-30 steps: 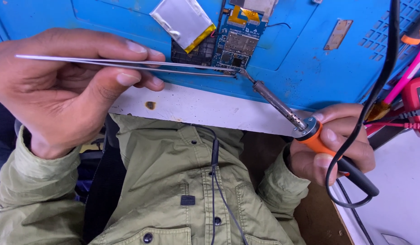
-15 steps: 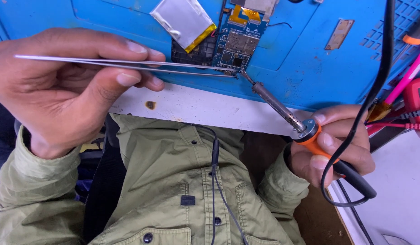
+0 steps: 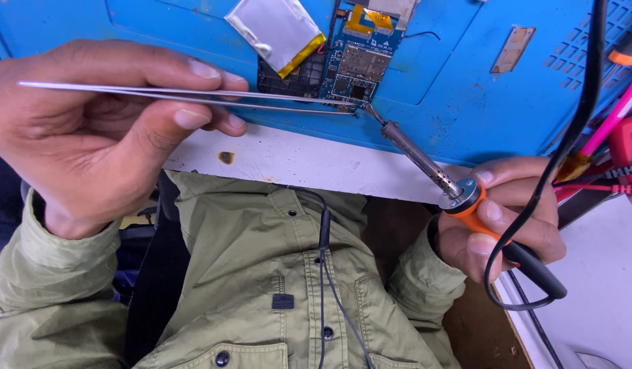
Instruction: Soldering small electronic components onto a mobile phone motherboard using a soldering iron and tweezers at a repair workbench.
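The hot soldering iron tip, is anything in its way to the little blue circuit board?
Nothing visible blocks it. The grey-barrelled, orange-handled soldering iron in the right hand already reaches the blue circuit board, meeting the thin steel tweezers held by the left hand.

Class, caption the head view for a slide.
Left hand holds tweezers, right hand a soldering iron, at a circuit board.
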